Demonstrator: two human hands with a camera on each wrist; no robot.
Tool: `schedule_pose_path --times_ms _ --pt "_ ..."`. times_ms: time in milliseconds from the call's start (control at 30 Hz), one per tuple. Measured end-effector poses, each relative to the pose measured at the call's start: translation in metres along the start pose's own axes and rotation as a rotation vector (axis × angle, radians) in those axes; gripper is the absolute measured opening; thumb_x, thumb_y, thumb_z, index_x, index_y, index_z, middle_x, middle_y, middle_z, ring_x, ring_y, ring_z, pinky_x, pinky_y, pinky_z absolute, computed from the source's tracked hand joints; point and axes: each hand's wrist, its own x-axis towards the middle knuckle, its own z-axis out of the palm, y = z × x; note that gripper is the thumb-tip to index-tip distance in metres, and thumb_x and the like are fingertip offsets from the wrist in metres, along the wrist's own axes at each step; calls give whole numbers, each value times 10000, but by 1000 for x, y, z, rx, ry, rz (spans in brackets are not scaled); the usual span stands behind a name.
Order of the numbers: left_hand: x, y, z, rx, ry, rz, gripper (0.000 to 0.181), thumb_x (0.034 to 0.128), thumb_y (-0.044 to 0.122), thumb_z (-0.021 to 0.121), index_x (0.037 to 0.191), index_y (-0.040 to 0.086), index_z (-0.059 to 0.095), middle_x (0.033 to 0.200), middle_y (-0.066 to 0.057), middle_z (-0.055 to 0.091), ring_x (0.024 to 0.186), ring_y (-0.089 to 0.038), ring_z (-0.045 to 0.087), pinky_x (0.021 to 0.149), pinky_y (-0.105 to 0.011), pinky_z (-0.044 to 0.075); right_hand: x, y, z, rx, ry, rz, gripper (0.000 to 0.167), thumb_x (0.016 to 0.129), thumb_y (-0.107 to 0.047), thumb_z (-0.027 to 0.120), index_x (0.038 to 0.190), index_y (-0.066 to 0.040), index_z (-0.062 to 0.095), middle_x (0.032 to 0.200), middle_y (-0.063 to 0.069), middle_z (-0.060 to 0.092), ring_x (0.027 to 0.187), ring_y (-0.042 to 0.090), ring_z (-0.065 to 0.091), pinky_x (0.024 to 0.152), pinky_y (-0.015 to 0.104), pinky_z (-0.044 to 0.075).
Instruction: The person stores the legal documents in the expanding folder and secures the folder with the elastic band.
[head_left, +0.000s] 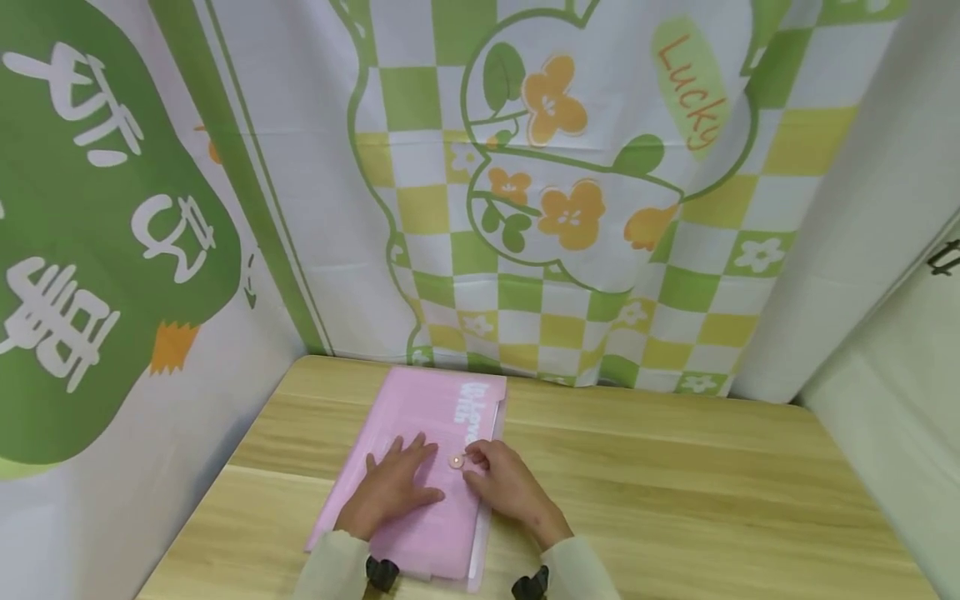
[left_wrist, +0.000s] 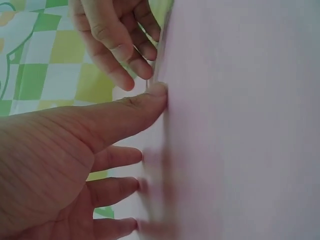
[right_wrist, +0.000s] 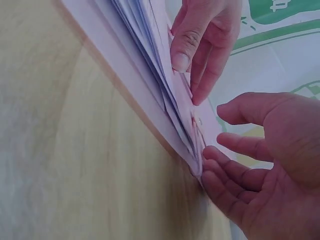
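Observation:
A pink file folder (head_left: pixel 431 396) with white lettering lies flat on the table, with a small round button (head_left: pixel 456 461) near its right edge. My left hand (head_left: pixel 393 487) rests on the cover with fingers spread. In the left wrist view its thumb and fingertips touch the pink surface. The right hand (head_left: pixel 506 483) is at the folder's right side, beside the button, fingers bent. In the right wrist view, its lower fingers touch the folder's edge while the thumb stands apart. Several layered sheets (right_wrist: pixel 150 65) show along that open side.
The wooden table (head_left: pixel 675 492) extends to the right of the folder. A patterned curtain (head_left: pixel 570 325) hangs at the table's back edge, and a printed white and green cloth (head_left: pixel 112 250) hangs on the left. Dark wrist bands (head_left: pixel 382 573) sit on both sleeves.

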Motion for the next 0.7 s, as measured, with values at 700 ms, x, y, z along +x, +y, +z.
schedule_pose_path --times_ms 700 --pt "-1 18 -17 -36 -33 200 637 917 351 778 1425 27 573 1496 -255 489 1386 -456 444 1116 -594 356 -27 4 -26 -61 -57 -132 329 993 -209 695 1255 -13 662 1198 105 668 1098 256 642 968 458 523"
